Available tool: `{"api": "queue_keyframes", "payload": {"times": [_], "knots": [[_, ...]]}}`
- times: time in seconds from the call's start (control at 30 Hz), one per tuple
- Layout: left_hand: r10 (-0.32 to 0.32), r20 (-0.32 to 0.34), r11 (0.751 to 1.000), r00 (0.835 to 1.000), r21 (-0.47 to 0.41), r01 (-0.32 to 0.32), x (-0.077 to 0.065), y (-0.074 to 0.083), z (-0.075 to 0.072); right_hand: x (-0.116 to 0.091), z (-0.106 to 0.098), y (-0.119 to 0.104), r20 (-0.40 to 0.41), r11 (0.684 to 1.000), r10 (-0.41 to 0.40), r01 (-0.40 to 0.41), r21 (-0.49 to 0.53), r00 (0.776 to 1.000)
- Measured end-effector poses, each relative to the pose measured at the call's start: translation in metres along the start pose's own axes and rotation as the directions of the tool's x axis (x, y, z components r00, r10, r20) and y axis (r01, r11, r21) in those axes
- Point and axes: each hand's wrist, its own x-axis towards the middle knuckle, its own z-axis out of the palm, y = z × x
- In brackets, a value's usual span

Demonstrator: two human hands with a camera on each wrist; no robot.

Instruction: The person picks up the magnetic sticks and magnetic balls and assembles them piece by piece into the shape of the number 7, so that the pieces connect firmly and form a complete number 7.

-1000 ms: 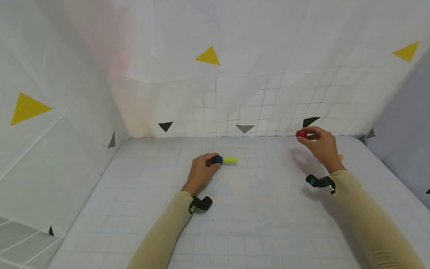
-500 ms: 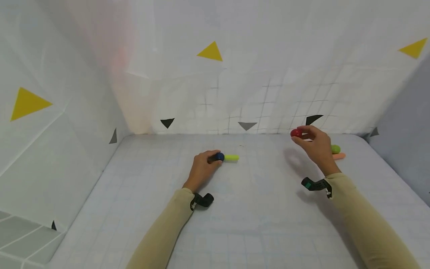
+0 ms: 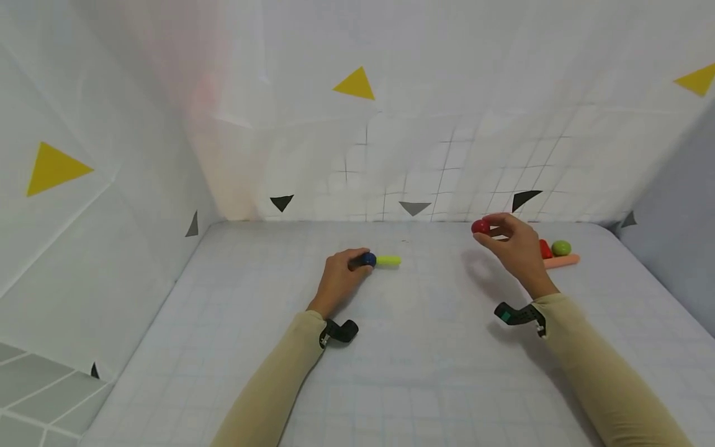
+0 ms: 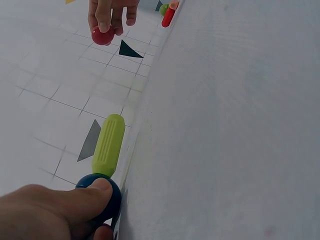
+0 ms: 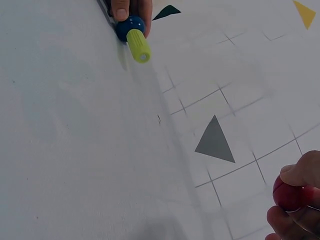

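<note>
My left hand (image 3: 337, 282) pinches a dark blue ball (image 3: 368, 259) low over the white table. A yellow-green ribbed rod (image 3: 388, 261) sticks out from the ball to the right; the left wrist view shows the rod (image 4: 108, 145) meeting the ball (image 4: 115, 201) end-on. Farther right, my right hand (image 3: 519, 251) holds a shiny red ball (image 3: 480, 227) between thumb and fingertips, raised above its shadow on the table. In the right wrist view the red ball (image 5: 287, 194) is partly covered by thumb and fingers. A gap separates the red ball from the rod's free end.
Behind my right hand lie a green ball (image 3: 561, 248), a red piece (image 3: 545, 249) partly hidden by the wrist, and an orange rod (image 3: 563, 261). A white wall (image 3: 313, 155) with triangle marks rises at the table's back edge. Side walls stand left and right.
My right hand has moved left with the red ball, bringing the green ball, red piece and orange rod into view behind it. The left hand keeps its hold, almost still.
</note>
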Motion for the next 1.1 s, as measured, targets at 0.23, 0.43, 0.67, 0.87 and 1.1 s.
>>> {"api": "queue_keyframes", "payload": {"times": [0.23,0.43,0.67,0.87,1.1], "knots": [[0.010,0.007,1.000,1.000,-0.004,-0.010,-0.001,-0.003,0.001,-0.004,0.010,-0.001,0.022,1.000,-0.004,0.005,-0.025,1.000],[0.029,0.001,1.000,1.000,0.007,-0.029,0.001,-0.004,0.002,-0.003,0.020,-0.005,0.042,0.998,-0.067,0.067,0.002,0.997],[0.022,0.002,1.000,1.000,0.000,-0.022,0.002,-0.005,0.003,-0.003,0.029,-0.008,0.064,0.997,-0.078,0.078,0.008,0.995],[0.022,0.004,1.000,1.000,0.007,-0.022,0.001,-0.003,0.003,-0.004,0.037,-0.010,0.090,0.996,-0.089,0.087,0.034,0.992],[0.033,-0.001,0.999,0.999,0.005,-0.033,0.000,-0.001,0.002,-0.005,0.045,-0.013,0.134,0.994,-0.074,0.062,0.089,0.988]]}}
